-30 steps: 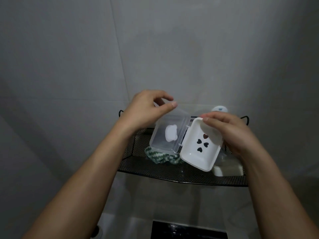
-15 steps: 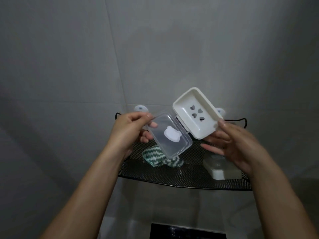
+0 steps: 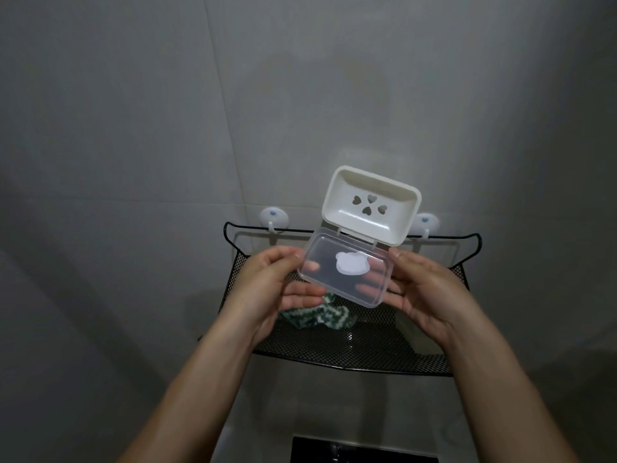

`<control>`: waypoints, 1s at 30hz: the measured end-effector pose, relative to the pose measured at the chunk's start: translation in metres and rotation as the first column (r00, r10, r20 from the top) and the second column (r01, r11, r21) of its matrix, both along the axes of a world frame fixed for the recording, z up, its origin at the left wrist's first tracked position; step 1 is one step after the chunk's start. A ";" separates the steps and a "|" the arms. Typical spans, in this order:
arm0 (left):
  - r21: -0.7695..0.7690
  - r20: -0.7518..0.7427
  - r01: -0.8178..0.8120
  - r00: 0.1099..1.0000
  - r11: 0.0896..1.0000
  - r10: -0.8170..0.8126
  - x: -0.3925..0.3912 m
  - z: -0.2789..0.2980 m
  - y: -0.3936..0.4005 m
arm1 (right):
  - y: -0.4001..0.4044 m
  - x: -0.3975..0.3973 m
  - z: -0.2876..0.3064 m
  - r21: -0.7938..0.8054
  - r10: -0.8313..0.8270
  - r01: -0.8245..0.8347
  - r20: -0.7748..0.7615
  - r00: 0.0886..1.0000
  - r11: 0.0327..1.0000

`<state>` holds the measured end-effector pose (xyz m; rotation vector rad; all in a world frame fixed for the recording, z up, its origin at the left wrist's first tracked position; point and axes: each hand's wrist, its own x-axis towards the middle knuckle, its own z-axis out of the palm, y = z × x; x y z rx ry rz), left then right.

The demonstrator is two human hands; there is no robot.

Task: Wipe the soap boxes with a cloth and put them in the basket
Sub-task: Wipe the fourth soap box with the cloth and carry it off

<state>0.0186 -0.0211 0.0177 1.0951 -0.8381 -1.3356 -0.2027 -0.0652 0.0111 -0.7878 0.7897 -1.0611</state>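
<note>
I hold an open soap box above the basket. Its white tray (image 3: 370, 208) with heart-shaped holes stands up at the back, and its clear lid (image 3: 347, 270) with a white bear mark lies flat toward me. My left hand (image 3: 270, 289) pinches the lid's left edge, thumb on top and fingers beneath. My right hand (image 3: 424, 289) holds the lid's right edge the same way. A green-and-white cloth (image 3: 320, 317) lies in the black mesh basket (image 3: 350, 349), partly hidden by my hands. A second white soap box (image 3: 417, 339) sits at the basket's right, mostly behind my right wrist.
The basket hangs from two white suction hooks (image 3: 273, 217) on a grey tiled wall. A dark object (image 3: 364, 451) shows at the bottom edge below the basket.
The open box has turned so the white tray points up and away and the clear lid faces me. Both hands now hold the lid's two sides; the view tilted up.
</note>
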 end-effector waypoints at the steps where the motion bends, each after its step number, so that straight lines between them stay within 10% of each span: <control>1: 0.008 0.004 0.011 1.000 1.000 -0.011 0.000 -0.001 0.000 | -0.001 -0.001 -0.001 0.008 -0.002 0.002 0.008 1.000 1.000; 11: 0.077 0.020 0.181 0.983 0.980 -0.183 -0.006 -0.001 -0.003 | -0.005 -0.013 -0.002 0.046 -0.041 0.039 0.038 0.998 0.998; 14: 0.013 0.356 0.115 0.928 0.993 -0.112 0.001 -0.002 -0.011 | -0.005 -0.021 -0.001 0.041 -0.057 0.056 0.029 0.998 0.998; 17: -0.078 0.918 0.200 0.397 0.977 -0.008 0.011 -0.005 -0.026 | -0.005 -0.027 0.000 0.031 -0.088 0.088 0.004 0.996 0.996; 19: 0.088 0.994 0.309 0.036 0.947 -0.104 0.011 -0.007 -0.035 | -0.005 -0.029 0.001 0.017 -0.108 0.108 -0.022 0.994 0.994; 21: 0.256 0.965 0.319 -0.145 0.913 -0.220 0.008 -0.012 -0.042 | -0.005 -0.030 0.001 0.009 -0.125 0.126 -0.046 0.991 0.992; 25: 0.266 0.963 0.254 -0.110 0.930 -0.245 0.005 -0.022 -0.050 | 0.000 -0.030 0.001 -0.002 -0.145 0.146 -0.054 0.988 0.989; 30: 0.052 0.962 0.148 0.257 0.988 -0.089 0.021 -0.008 -0.041 | 0.003 -0.033 0.001 -0.013 -0.165 0.165 -0.051 0.985 0.986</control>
